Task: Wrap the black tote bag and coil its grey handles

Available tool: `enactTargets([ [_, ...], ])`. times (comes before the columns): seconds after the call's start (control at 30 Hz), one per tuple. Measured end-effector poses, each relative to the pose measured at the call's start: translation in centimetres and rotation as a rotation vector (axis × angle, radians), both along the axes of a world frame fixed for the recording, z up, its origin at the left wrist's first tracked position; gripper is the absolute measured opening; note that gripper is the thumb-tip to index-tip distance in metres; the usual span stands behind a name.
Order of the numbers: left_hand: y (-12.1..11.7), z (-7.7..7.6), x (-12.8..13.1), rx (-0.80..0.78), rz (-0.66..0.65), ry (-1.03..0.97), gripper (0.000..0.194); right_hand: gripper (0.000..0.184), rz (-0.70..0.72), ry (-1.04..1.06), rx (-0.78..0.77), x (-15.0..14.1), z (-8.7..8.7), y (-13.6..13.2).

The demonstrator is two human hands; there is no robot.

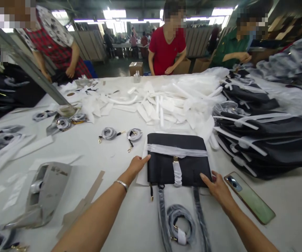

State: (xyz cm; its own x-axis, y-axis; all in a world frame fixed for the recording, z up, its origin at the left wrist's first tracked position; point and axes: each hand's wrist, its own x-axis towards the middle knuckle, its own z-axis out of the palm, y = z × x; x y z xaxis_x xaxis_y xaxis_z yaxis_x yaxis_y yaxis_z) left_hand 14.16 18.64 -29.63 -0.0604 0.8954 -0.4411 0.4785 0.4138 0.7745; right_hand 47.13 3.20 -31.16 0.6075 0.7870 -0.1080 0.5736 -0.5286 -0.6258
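Note:
A black handbag lies flat before me, with a translucent wrapping strip across it and white wrap hanging below its gold clasp. My left hand grips the bag's left edge, thumb on top and fingers hidden beneath. At the lower right edge, my right hand holds the bag between thumb and fingers. Two wrapped handles stretch toward me from the bag. Between them rests a coiled, plastic-wrapped strap. White sheet material shows under the bag.
A phone lies right of my right hand, below stacked black bags. A tape dispenser stands at left. Beyond are coiled straps and heaped white packing material. Several people stand across the table; a metal post rises at left.

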Motion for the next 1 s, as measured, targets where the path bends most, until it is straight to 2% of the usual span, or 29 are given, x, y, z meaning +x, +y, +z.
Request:
enactTargets([
  [0.07, 0.2, -0.3, 1.1, -0.006, 0.018, -0.018, 0.064, 0.064, 0.008, 0.100, -0.094, 0.6, -0.6, 1.7],
  [0.2, 1.4, -0.4, 2.9, 0.030, 0.068, -0.110, 0.055, 0.050, -0.019, 0.090, -0.029, -0.4, -0.3, 4.1],
  [0.33, 5.4, -0.6, 2.9, 0.104, 0.131, -0.182, 0.046, 0.043, 0.018, 0.115, -0.014, -1.0, 0.2, 8.5],
  [0.43, 8.1, -1.8, 2.9, 0.168, 0.197, -0.175, 0.044, 0.042, 0.016, 0.104, -0.028, -0.9, -0.8, 12.1],
  [0.5, 8.9, -2.7, 3.0, 0.200, 0.251, -0.124, 0.051, 0.043, 0.002, 0.070, -0.040, -0.9, -1.6, 13.2],
  [0.6, 8.8, -3.2, 2.8, 0.220, 0.258, -0.048, 0.055, 0.045, 0.023, 0.026, -0.043, -0.9, -1.8, 12.3],
  [0.67, 8.5, -2.5, 1.6, 0.202, 0.195, -0.036, 0.048, 0.052, 0.050, -0.005, -0.021, -0.9, -1.1, 10.7],
  [0.73, 8.2, -1.3, -0.4, 0.151, 0.106, -0.039, 0.043, 0.061, 0.104, -0.132, 0.048, -1.1, -0.2, 9.0],
  [0.8, 7.4, -0.1, -2.7, 0.068, 0.011, -0.036, 0.038, 0.059, 0.234, -0.308, 0.148, -1.8, 0.6, 7.8],
  [0.87, 6.1, 0.5, -4.6, -0.026, -0.086, -0.030, 0.032, 0.046, 0.436, -0.430, 0.231, -3.6, 1.1, 7.4],
  [0.93, 4.8, 0.4, -5.6, -0.097, -0.173, -0.038, 0.031, 0.035, 0.615, -0.465, 0.253, -6.6, 1.6, 7.7],
  [1.0, 3.6, -0.3, -5.5, -0.120, -0.221, -0.058, 0.031, 0.031, 0.735, -0.480, 0.220, -10.4, 2.2, 8.5],
])
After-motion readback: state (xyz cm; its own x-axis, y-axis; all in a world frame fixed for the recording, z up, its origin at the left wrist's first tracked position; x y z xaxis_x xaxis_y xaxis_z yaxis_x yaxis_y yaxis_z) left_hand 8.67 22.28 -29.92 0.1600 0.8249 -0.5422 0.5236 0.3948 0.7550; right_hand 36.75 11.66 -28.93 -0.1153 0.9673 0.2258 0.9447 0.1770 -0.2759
